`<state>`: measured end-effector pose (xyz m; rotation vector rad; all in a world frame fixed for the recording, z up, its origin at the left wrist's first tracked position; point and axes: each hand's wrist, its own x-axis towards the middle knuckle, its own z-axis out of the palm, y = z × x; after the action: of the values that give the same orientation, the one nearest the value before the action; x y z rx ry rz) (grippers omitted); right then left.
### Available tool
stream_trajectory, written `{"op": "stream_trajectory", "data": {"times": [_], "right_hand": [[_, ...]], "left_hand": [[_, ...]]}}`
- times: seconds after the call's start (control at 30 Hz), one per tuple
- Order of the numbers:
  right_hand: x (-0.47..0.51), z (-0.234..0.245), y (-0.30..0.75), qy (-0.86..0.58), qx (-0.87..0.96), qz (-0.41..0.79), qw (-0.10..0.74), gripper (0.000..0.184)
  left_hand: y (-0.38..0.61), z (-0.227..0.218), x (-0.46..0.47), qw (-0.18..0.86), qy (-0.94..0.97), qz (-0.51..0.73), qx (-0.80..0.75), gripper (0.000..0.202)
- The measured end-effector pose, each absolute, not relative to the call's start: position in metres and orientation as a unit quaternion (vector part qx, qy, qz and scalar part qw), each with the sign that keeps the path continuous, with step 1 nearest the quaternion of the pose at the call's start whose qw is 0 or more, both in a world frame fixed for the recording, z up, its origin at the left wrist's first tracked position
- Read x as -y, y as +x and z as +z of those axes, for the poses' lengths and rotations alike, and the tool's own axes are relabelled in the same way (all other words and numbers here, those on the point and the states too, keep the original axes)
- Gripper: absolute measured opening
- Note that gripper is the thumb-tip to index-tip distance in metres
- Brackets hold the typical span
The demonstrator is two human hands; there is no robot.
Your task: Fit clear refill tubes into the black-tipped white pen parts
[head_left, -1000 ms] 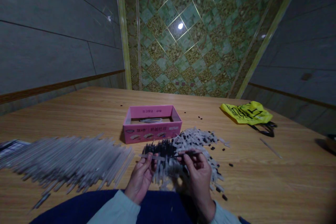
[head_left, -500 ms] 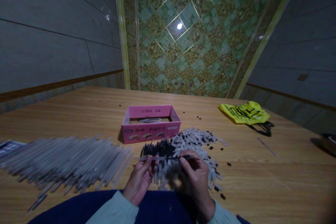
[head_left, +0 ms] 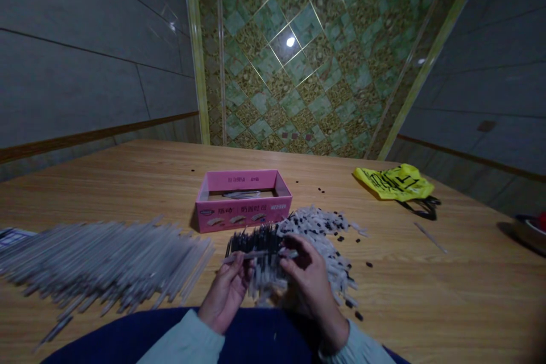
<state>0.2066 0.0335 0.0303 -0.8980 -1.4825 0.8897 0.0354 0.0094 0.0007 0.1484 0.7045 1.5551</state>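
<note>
My left hand (head_left: 230, 287) pinches a slim translucent pen barrel (head_left: 251, 254) between thumb and fingers, held level and pointing right. My right hand (head_left: 307, 273) is closed on a small whitish translucent piece that looks like a pen cap (head_left: 289, 252), close to the barrel's right end. Blur hides whether the two touch. Under and beyond both hands lies a bundle of thin pieces with black ends (head_left: 256, 239). Right of it spreads a heap of whitish caps mixed with small black plugs (head_left: 318, 227).
A pink open box (head_left: 243, 216) with a few clear tubes inside stands behind the pile. Many long translucent tubes (head_left: 106, 261) lie in a broad layer at left. A yellow bag (head_left: 394, 183) lies at right, with a single tube (head_left: 430, 238) nearer me.
My right hand has shifted slightly left and turned. A dark thin length showed between my hands before; now a whitish cap-like piece shows in my right fingers. My left hand keeps the barrel.
</note>
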Motion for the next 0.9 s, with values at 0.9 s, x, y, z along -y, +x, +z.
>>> {"op": "stream_trajectory", "data": {"times": [0.9], "right_hand": [[-0.043,0.022,0.241,-0.562,0.823,-0.021,0.081,0.016]], "left_hand": [[0.026,0.0,-0.015,0.649,0.006,0.695,-0.31,0.022]]}}
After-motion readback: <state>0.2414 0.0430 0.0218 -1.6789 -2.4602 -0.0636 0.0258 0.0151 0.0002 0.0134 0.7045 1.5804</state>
